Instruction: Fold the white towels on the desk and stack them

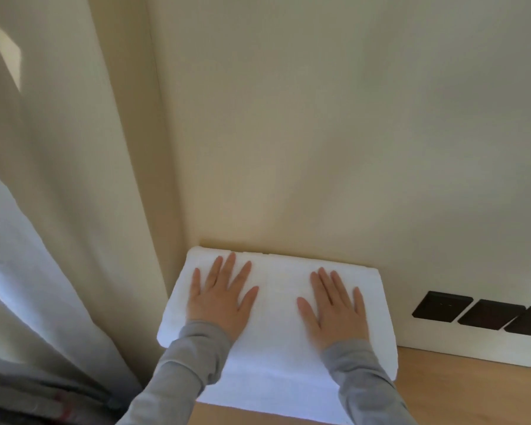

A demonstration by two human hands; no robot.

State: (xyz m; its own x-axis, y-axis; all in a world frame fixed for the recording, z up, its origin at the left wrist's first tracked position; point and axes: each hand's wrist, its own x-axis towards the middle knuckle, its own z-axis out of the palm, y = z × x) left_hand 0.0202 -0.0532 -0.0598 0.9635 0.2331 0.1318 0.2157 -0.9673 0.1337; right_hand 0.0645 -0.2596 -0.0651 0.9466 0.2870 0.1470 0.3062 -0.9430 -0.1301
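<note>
both my left hand [219, 297] and right hand [334, 308] lie flat on the towels [276, 280], fingers spread, gripping nothing; the pile sits on the desk [472, 391] against the wall [319, 148]. if i push unevenly i reckon the top fold slides and the stack skews.

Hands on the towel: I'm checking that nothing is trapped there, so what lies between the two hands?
Only bare white towel. The left hand and right hand lie flat on it, apart, with nothing else between them in the head view.
</note>
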